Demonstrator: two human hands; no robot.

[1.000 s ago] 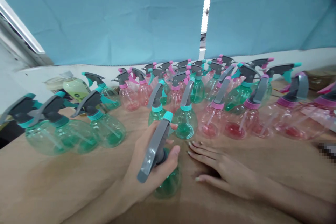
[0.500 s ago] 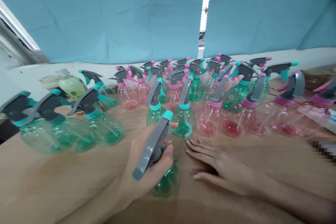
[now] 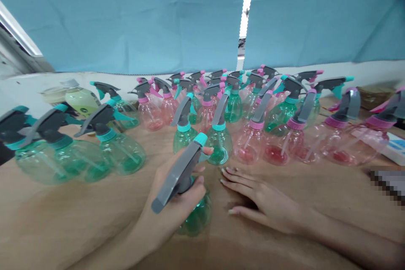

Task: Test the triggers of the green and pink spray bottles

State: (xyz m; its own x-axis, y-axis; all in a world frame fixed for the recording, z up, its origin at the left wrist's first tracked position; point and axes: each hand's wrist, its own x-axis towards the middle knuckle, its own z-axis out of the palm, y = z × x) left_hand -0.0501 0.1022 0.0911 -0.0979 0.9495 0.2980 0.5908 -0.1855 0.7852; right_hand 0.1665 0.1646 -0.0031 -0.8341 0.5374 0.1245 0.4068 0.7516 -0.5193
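My left hand (image 3: 177,215) is wrapped round the neck of a green spray bottle (image 3: 198,219) with a grey head and a turquoise nozzle. The nozzle points away from me, and the fingers partly hide the trigger and neck. To the right of it, my right hand (image 3: 262,198) lies palm down on the wooden table (image 3: 218,244), fingers stretched out, holding nothing. Just beyond the hands stand another green spray bottle (image 3: 220,143) and a pink spray bottle (image 3: 249,147).
Several green spray bottles (image 3: 123,154) stand at the left. Pink ones (image 3: 280,143) line the right, with more bottles crowded behind. A pale green jug (image 3: 80,99) is at the back left. A blurred-out dark object (image 3: 390,181) lies at the right edge. A blue cloth (image 3: 152,21) hangs behind.
The whole view has shifted slightly, so most things sit a little further left. The left hand still grips the spray bottle, and the right hand stays flat on the table.
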